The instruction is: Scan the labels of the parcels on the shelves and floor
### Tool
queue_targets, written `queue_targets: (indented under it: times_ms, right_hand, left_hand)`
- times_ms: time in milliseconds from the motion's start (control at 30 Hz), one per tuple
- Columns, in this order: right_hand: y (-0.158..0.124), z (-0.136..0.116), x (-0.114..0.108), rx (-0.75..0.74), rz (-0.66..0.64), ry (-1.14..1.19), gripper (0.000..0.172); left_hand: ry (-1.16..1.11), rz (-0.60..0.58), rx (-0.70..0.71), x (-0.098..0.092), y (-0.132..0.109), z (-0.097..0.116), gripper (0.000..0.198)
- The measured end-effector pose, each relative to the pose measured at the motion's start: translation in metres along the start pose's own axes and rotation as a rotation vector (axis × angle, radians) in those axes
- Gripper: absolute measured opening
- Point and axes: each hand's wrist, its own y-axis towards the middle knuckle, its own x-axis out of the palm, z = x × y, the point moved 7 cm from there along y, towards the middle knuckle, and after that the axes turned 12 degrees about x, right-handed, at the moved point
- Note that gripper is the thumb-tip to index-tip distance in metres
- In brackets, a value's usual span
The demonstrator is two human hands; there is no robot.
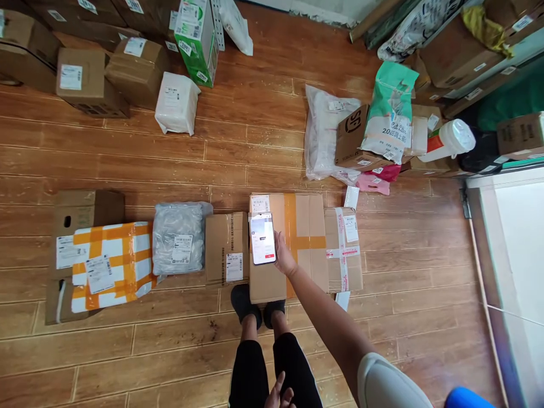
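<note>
My right hand (284, 255) grips a smartphone (263, 238) with a lit screen, held over a large cardboard box (272, 286) with orange tape. The phone sits just below a white shipping label (260, 203) on that box. Low in the view, in front of my legs, my left hand (279, 394) is partly cut off by the frame edge, its fingers apart and nothing in them. To the left of the large box stands a smaller brown box (224, 243) with a label. On its right is a box with pink-and-white tape (334, 252).
Farther left lie a grey plastic-wrapped parcel (174, 221) and an orange-and-white taped parcel (125, 249) against brown cartons. Boxes and a green carton (204, 56) line the back left. A teal bag (389, 107) rests on parcels at right, near a white tub (457, 137).
</note>
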Motion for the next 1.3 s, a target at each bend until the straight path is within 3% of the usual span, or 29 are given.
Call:
queue_targets:
  times_ms: [133, 333, 433, 567, 733, 833, 1000, 1167, 1300]
  right_hand:
    - [0.01, -0.014, 0.004, 0.008, 0.009, -0.004, 0.068]
    - [0.014, -0.021, 0.007, 0.032, 0.019, -0.02, 0.065]
    - [0.015, -0.021, 0.007, 0.048, 0.019, -0.025, 0.064]
    - [0.016, -0.024, 0.006, 0.053, 0.017, -0.027, 0.063]
    - [0.018, -0.027, 0.004, 0.048, 0.008, -0.022, 0.062]
    - [0.019, -0.028, 0.001, 0.032, -0.003, -0.01, 0.06]
    - [0.006, -0.028, 0.0, 0.035, -0.05, -0.004, 0.043]
    - [-0.024, -0.028, 0.007, 0.101, -0.132, -0.022, 0.062]
    - [-0.045, -0.029, 0.006, 0.119, -0.111, -0.03, 0.071]
  left_hand:
    - [-0.001, 0.012, 0.01, 0.015, 0.021, 0.032, 0.038]
    - [-0.026, 0.009, 0.111, 0.053, 0.066, 0.094, 0.045]
    - [-0.034, 0.003, 0.138, 0.059, 0.069, 0.106, 0.05]
    - [-0.037, -0.001, 0.129, 0.047, 0.047, 0.089, 0.053]
    - [-0.034, -0.013, 0.065, 0.028, 0.006, 0.039, 0.048]
    - [-0.031, -0.024, 0.013, 0.022, -0.006, 0.007, 0.049]
    - [-0.113, -0.066, -0.054, 0.015, 0.002, -0.027, 0.064]
    - [-0.135, -0.05, -0.043, 0.007, 0.011, -0.035, 0.065]
    - [-0.091, -0.035, -0.027, 0.007, 0.008, -0.035, 0.065]
